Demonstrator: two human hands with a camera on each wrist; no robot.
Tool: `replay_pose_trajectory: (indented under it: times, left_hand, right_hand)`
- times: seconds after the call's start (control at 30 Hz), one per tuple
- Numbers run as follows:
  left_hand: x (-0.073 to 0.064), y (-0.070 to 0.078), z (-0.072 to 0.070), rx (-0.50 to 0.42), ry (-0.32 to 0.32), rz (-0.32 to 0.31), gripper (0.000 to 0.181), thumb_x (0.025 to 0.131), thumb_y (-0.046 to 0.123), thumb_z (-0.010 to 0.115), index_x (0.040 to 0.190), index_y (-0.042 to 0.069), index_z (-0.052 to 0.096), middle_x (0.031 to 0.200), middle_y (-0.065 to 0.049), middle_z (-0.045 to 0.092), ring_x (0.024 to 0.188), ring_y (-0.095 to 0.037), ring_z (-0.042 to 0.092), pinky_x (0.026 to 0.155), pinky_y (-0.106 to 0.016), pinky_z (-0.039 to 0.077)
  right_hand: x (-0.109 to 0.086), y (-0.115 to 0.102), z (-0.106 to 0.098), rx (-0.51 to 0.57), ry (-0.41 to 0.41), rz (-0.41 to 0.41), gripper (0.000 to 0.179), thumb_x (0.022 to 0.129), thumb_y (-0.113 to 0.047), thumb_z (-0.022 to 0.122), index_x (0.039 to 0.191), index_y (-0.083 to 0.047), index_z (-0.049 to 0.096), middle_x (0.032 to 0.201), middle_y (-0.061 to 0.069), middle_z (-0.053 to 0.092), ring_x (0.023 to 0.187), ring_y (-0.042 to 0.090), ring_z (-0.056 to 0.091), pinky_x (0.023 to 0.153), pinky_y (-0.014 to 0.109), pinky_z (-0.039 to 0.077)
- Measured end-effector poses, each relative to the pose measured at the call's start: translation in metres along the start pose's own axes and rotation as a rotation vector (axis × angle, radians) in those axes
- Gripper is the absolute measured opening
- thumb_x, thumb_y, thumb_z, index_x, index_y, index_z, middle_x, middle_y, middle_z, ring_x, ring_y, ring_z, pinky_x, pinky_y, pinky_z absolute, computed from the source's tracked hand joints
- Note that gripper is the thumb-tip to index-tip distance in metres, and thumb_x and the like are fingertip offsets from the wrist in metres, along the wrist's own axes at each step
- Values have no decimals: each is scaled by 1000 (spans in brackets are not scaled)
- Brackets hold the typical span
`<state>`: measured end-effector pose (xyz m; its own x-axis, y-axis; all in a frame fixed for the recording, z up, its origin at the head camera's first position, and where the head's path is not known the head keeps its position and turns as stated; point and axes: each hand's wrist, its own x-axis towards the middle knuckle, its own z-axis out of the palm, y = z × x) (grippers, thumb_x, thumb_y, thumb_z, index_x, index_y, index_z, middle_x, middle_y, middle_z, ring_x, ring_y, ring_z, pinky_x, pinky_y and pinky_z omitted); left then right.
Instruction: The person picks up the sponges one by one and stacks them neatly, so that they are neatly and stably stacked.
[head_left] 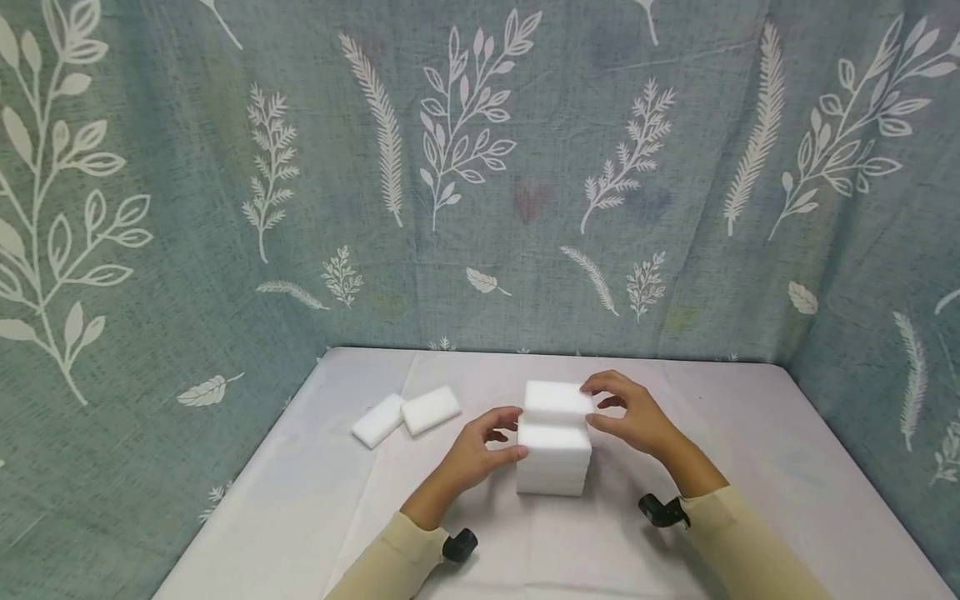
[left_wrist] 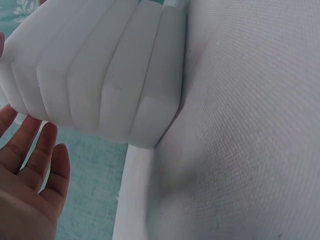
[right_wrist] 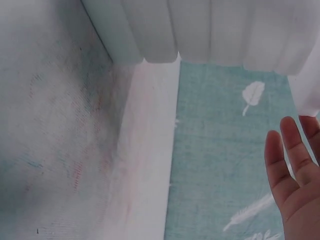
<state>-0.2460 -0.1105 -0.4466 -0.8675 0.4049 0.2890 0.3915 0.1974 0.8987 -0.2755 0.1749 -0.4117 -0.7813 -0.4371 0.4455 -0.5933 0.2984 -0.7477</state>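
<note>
Block [head_left: 553, 397] atop stack [head_left: 551, 475], long axis crosswise

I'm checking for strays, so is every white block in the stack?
No, two blocks lie on the table, apart from the stack and left of it.

Left sleeve [head_left: 393, 560]: long, pale beige, plain cloth, slightly creased, ends at the wrist behind the left fingers [left_wrist: 60, 167]. Right sleeve [head_left: 750, 542]: same pale beige, cuff likewise behind the right fingers [right_wrist: 276, 155]. Left wrist camera [head_left: 461, 546]: small, black, stubby, rounded, at the cuff on the inner side, back from the left fingers. Right wrist camera [head_left: 660, 510]: also black, short cylinder shape, inner side, back from the right fingers; dark mount [head_left: 681, 511] joins it to the wrist. Fingers uncovered, rounded tips, joint creases visible in wrist views.
</note>
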Motion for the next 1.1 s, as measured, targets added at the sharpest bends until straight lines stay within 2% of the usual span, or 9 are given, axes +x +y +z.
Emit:
replay_pose_trajectory:
  times: [0.03,0.1,0.23,0.27,0.43,0.7,0.9,1.0,1.1]
  left_hand:
    - [0,-1,0,-4,1,1,52,84,11,77,130,-2,55,119,-15,61,115,-42,53,95,-58,42]
    - [2,-13,1,-10,12,9,52,84,11,77,130,0,56,120,-13,62,115,-40,54,94,-57,43]
    - [6,-37,3,1,33,25,52,83,16,79,130,7,58,119,-5,63,113,-31,57,92,-50,46]
    - [7,-43,4,7,39,27,52,83,17,79,130,9,59,119,-3,63,112,-28,57,91,-48,47]
    - [7,-44,4,15,44,29,53,82,23,80,129,12,59,117,2,63,110,-21,58,90,-47,48]
    - [8,-43,3,3,43,42,53,82,22,80,130,13,59,117,1,63,108,-18,58,90,-48,48]
    - [9,-40,3,-9,35,2,53,82,17,80,130,14,59,118,0,62,110,-18,57,93,-48,46]
    - [8,-34,4,-15,30,-2,53,83,12,79,131,9,57,120,-5,62,111,-22,56,94,-51,45]
    - [5,-20,3,-16,15,5,53,84,9,77,132,2,55,121,-10,61,112,-26,56,93,-56,44]
  right_hand:
    - [-1,5,1,-6,2,-10,35,82,1,75,115,0,65,120,16,58,108,31,55,85,54,50]
    - [-3,4,3,-13,-1,-20,35,81,1,76,115,-1,65,120,16,58,108,31,55,85,53,50]
    - [-6,1,6,-16,-8,-47,35,80,2,76,113,0,65,118,17,59,108,33,56,83,54,51]
    - [-7,-5,6,-14,-11,-49,35,79,5,76,112,3,65,117,20,58,107,36,56,82,56,51]
    - [-9,-8,7,-28,-11,-71,34,79,5,76,111,2,66,117,20,59,107,35,56,81,56,51]
    - [-10,-12,8,-40,-18,-120,35,77,5,77,111,3,65,115,21,59,105,36,56,80,56,51]
    - [-11,-14,7,-37,-30,-126,36,76,7,77,110,3,65,114,20,59,104,36,56,80,56,51]
    - [-13,-14,7,-33,-37,-126,37,76,7,77,110,4,65,114,21,59,104,36,56,80,57,51]
    - [-14,-14,7,-28,-40,-128,37,75,7,77,110,5,65,113,21,59,104,37,56,80,57,51]
